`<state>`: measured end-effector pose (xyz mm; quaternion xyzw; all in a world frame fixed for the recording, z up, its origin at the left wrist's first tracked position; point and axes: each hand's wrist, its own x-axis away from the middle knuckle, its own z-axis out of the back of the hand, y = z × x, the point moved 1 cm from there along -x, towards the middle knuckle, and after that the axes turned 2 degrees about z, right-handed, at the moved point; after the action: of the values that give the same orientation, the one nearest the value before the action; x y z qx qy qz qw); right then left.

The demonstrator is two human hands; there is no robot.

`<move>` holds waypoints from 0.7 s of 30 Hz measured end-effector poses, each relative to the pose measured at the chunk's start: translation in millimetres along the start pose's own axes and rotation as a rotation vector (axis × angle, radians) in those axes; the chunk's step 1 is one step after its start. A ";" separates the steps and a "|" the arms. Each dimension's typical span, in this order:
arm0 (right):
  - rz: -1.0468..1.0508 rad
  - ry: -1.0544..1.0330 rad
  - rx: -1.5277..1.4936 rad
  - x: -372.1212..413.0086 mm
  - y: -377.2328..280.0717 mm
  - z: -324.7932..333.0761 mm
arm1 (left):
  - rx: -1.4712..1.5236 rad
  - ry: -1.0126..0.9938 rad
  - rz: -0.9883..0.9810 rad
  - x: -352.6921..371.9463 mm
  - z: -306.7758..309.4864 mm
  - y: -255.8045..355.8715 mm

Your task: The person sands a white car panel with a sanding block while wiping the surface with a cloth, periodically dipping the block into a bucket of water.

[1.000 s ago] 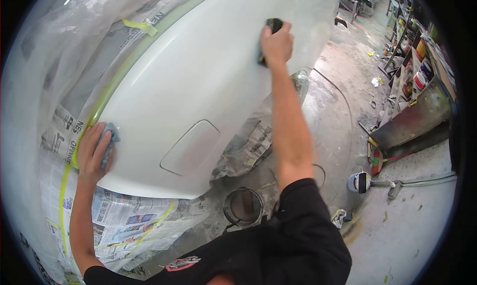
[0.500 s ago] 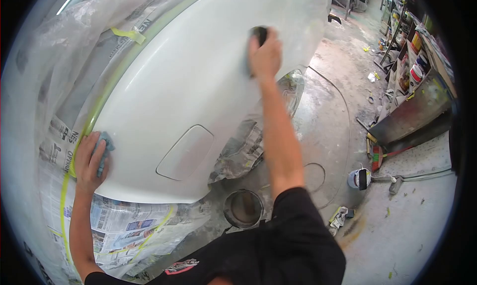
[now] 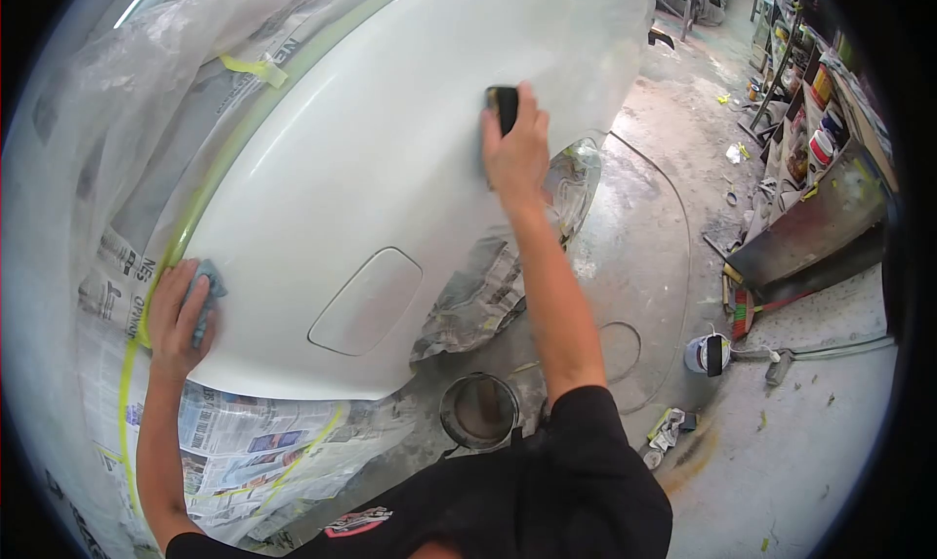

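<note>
light: bright, even daylight | glare: soft sheen on white panel (image 3: 390, 159) | shadows: faint | distortion: strong fisheye, black vignette at corners | blur: slight toward the edges

The concrete floor (image 3: 634, 266) fills the centre and right of the frame, grey and blotched with pale dust and paint, with a brownish stain at lower right. A round bucket (image 3: 478, 410) stands on it at lower centre. To the right of the bucket lies a crumpled rag (image 3: 667, 425), and above that stands a small white can (image 3: 707, 354), with a tool (image 3: 778, 364) on a hose just beside it. A thin cable (image 3: 686, 257) curves across the floor, and a faint ring mark (image 3: 620, 349) shows inside its bend. Yellow scraps (image 3: 727, 99) and a white scrap (image 3: 734, 153) lie at upper right. A metal bench (image 3: 810, 237) stands at the right edge.
</note>
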<state>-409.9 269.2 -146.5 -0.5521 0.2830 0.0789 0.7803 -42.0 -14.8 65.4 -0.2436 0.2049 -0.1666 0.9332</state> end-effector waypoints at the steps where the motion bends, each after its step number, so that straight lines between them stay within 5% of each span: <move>1: 0.019 -0.020 -0.009 -0.7 0.8 3.0 | 0.001 -0.003 0.008 0.4 -0.2 0.0; 4: 0.030 0.061 -0.016 -54.5 41.3 -7.6 | 0.002 0.008 0.000 2.5 -2.7 -2.9; 7: -0.268 -0.017 0.094 -110.4 39.6 -2.3 | 0.007 0.025 -0.010 -1.0 -0.1 -1.6; 10: -0.096 0.040 0.063 -63.6 -1.1 -5.7 | 0.022 0.063 -0.024 -3.0 -2.1 -2.2; 16: 0.432 -0.048 0.028 185.9 -117.0 -11.6 | -0.008 0.063 0.022 -3.8 2.4 1.3; 19: 0.463 -0.070 0.021 151.0 -98.5 -8.7 | -0.004 0.072 0.015 1.1 2.3 1.8; 21: 0.219 0.005 0.017 82.4 -89.4 -6.5 | 0.005 0.085 0.019 0.6 1.0 -0.2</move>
<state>-305.0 214.0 -118.5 -0.5113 0.3442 0.1599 0.7711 -41.0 -14.8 66.1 -0.2322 0.2463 -0.1681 0.9258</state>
